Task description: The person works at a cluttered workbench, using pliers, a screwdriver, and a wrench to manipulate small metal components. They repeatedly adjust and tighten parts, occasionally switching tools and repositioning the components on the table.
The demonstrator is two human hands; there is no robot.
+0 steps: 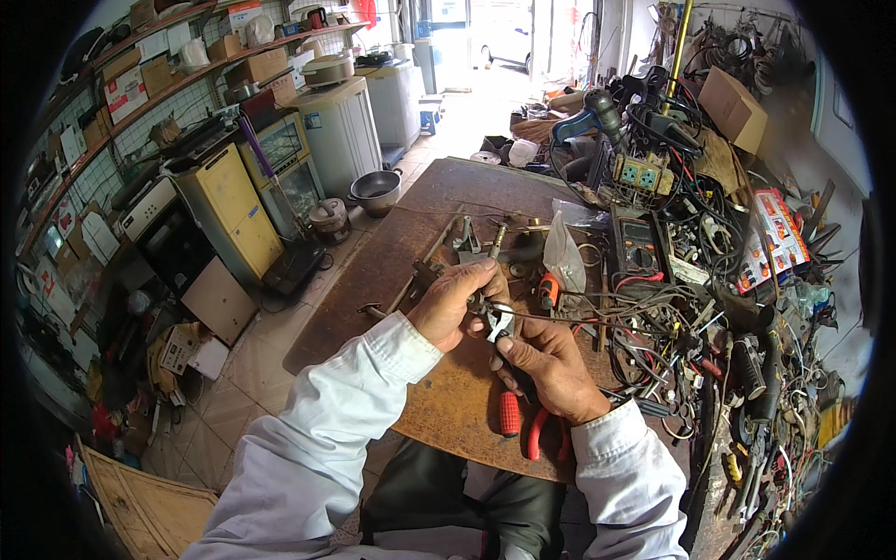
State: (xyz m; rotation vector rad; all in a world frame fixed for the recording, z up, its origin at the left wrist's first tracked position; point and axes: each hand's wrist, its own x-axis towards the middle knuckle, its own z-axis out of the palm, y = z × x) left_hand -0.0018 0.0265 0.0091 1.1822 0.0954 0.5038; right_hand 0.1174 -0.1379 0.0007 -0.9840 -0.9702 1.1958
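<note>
My right hand [553, 367] is closed round the dark handle of an adjustable wrench [500, 319], whose silver jaws point up and away from me. At those jaws, my left hand [455, 304] pinches a slim metal fitting [499, 245] with a brass-coloured shank standing up above the fingers. Its lower end is hidden by the fingers, so I cannot tell how the jaws sit on it. Below my right hand lie a red ribbed handle [510, 414] and red-handled pliers [536, 435]. An orange-and-black handle [548, 291] lies just beyond the wrench, beside a clear plastic bag [566, 252].
The worn brown workbench [373, 271] spans the middle. On its right are a multimeter [638, 245], a socket block [642, 175] and heaped cables [653, 350]. A dark pot [377, 192] stands on the floor to the left, near old appliances [341, 126] and laden shelves [177, 84].
</note>
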